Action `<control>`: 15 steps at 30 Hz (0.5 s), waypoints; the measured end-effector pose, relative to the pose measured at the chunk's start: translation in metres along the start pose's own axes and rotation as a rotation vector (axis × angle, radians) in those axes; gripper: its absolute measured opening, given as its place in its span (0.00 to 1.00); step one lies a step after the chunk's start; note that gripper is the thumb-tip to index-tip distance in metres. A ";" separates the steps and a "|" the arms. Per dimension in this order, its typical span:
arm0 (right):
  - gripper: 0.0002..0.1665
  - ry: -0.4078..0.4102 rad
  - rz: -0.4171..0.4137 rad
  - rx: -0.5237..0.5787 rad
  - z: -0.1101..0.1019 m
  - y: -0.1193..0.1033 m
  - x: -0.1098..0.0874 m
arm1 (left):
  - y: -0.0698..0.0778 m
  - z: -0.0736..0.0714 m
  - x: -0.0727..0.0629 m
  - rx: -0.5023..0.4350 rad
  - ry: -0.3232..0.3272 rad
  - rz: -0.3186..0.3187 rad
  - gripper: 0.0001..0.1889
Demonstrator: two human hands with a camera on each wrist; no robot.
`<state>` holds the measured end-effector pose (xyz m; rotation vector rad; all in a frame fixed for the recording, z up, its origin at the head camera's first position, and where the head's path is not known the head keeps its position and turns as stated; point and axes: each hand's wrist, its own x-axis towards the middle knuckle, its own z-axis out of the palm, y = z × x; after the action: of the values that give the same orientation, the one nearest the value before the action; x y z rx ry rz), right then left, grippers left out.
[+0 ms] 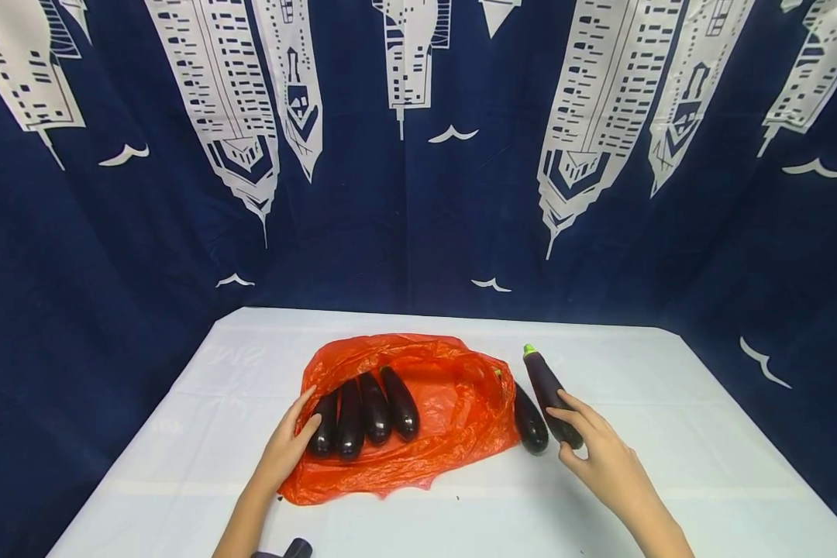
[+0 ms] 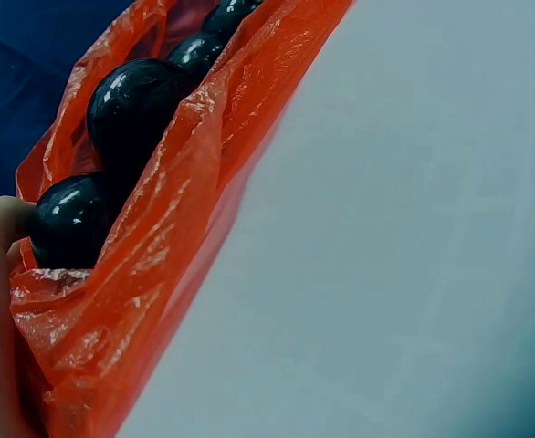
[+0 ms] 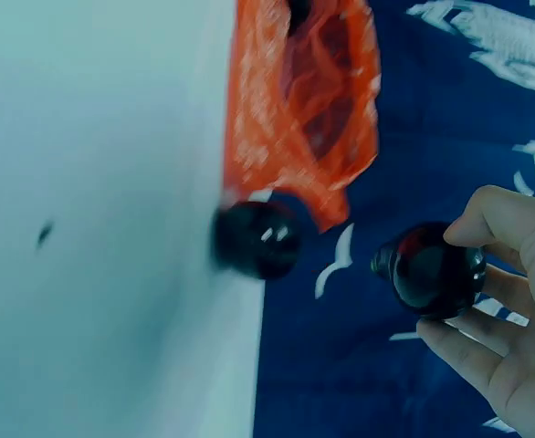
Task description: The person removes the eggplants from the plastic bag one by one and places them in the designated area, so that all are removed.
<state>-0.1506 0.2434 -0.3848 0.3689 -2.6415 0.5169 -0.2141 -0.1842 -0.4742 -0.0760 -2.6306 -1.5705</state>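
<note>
A thin red plastic bag (image 1: pixel 453 411) lies spread on the table, its mouth toward me. Several dark eggplants (image 1: pixel 399 403) lie side by side in its left half. My left hand (image 1: pixel 287 449) grips the bag's left edge; in the left wrist view the thumb lies against the outermost eggplant (image 2: pixel 71 219). With thumb and fingertips, my right hand (image 1: pixel 610 465) holds another eggplant (image 1: pixel 547 384), green stem end pointing away; the right wrist view shows it raised off the table. Just left of it, one more eggplant (image 1: pixel 530 422) rests on the table against the bag's right side.
The white table (image 1: pixel 704 434) extends around the bag, with a few tiny dark specks near the front. A dark blue cloth (image 1: pixel 404 232) with white building prints hangs behind it. A dark strap or device (image 1: pixel 296 549) shows by my left wrist.
</note>
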 end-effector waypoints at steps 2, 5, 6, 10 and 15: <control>0.27 -0.025 0.022 0.003 0.003 0.009 0.004 | 0.000 0.000 0.001 0.005 0.002 0.007 0.31; 0.27 -0.070 0.044 0.012 0.009 0.020 0.010 | -0.001 0.000 0.002 0.005 0.005 0.020 0.30; 0.27 -0.088 0.048 0.016 0.011 0.024 0.011 | -0.001 0.000 0.003 0.002 0.006 0.024 0.30; 0.27 -0.158 0.055 0.033 0.023 0.036 0.018 | 0.000 0.000 0.002 -0.001 0.011 0.033 0.30; 0.27 -0.198 0.063 0.065 0.035 0.045 0.024 | 0.001 0.000 0.000 -0.004 0.006 0.026 0.30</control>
<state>-0.1990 0.2652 -0.4174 0.3748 -2.8401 0.6169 -0.2140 -0.1837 -0.4737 -0.1052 -2.6113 -1.5662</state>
